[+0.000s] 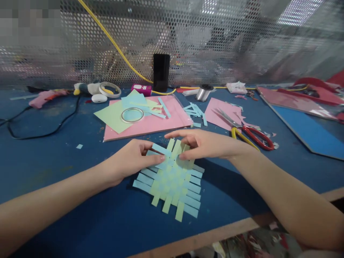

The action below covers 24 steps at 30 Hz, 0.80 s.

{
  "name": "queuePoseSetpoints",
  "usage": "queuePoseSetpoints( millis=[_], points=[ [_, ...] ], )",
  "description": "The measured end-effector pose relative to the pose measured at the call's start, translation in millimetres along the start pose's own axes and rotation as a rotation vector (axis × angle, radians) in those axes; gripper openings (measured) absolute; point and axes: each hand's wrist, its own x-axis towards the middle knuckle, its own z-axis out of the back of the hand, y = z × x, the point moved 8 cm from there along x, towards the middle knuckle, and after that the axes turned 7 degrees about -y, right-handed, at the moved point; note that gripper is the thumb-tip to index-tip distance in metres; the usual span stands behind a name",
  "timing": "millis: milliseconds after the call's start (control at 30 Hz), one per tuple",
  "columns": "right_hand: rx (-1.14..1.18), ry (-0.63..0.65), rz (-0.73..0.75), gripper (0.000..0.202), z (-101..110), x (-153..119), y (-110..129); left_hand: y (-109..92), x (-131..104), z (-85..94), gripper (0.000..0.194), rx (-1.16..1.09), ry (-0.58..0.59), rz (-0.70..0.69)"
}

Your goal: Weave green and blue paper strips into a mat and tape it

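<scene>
A woven paper mat (172, 181) of light blue and pale green strips lies on the blue table, its strip ends sticking out on all sides. At its upper left, my left hand (134, 157) pinches a light blue paper strip (161, 149) between thumb and fingers. The strip slants over the green strips at the mat's far edge. My right hand (197, 143) bends over the mat's upper right, thumb and fingers apart, close to the green strip ends. Its thumb tip is at the weave; whether it grips a strip, I cannot tell.
Behind the mat, a pink paper stack (161, 125) carries coloured sheets and a tape roll (132, 114). Scissors (242, 129) lie at right near blue strips (195, 110). A phone (161, 72) leans on the perforated panel. A black cable (45, 137) curves at left.
</scene>
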Motion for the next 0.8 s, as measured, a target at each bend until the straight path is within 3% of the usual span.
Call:
queuePoseSetpoints(
  millis=[133,333,533,667,800],
  points=[
    [0.116,-0.111,0.017,0.066,6.4,4.7,-1.7,1.0,-0.7,2.4,0.034,0.031,-0.039,-0.026],
    [0.182,-0.290,0.099,0.054,6.4,7.8,5.9,0.7,-2.2,-2.8,0.030,0.030,0.010,-0.037],
    [0.138,-0.336,0.090,0.044,2.2,6.5,3.3,-6.1,-1.3,0.1,0.043,0.079,-0.052,-0.099],
    [0.074,-0.332,0.090,0.043,0.2,7.6,1.2,-10.0,-1.2,7.6,0.028,0.142,-0.153,-0.195],
    [0.014,-0.337,0.124,0.043,-0.8,9.9,2.7,-4.6,1.2,11.0,0.026,0.178,-0.168,-0.202]
  ],
)
